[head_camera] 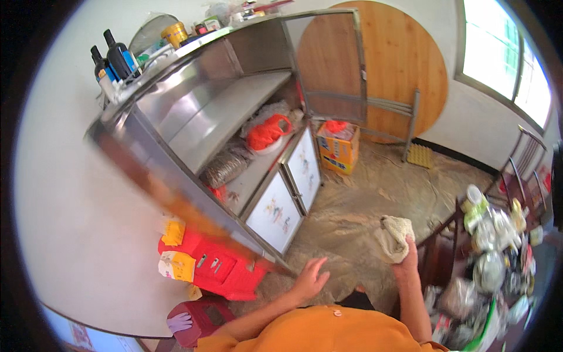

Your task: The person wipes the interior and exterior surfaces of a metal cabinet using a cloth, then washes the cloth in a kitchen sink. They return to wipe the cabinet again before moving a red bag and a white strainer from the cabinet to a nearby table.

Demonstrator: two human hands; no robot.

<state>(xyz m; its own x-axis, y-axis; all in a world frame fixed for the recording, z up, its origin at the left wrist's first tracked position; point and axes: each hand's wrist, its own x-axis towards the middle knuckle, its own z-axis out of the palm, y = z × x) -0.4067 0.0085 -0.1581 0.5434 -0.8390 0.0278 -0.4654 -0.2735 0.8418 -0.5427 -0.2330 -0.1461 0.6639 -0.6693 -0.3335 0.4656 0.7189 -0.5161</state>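
Observation:
A pale, folded cloth (pixel 396 237) is gripped in my right hand (pixel 407 256), held out over the floor. My left hand (pixel 310 281) has nothing in it, and its fingers are spread in front of the cabinet's lower corner. Before me stands a metal cabinet (pixel 246 97) with its upper mesh door (pixel 336 66) swung outward. On its lower shelf lie a red plastic bag (pixel 266 134) on a white dish and a clear bag of brown contents (pixel 226 167). Two white lower doors (pixel 275 213) with flower prints are closed.
Dark bottles (pixel 118 55) and a gold tub (pixel 174 34) stand on the cabinet top. A round wooden tabletop (pixel 396 66) leans on the wall behind a cardboard box (pixel 338 149). Red plastic stools (pixel 220 264) are at left; a cluttered table (pixel 451 248) is at right.

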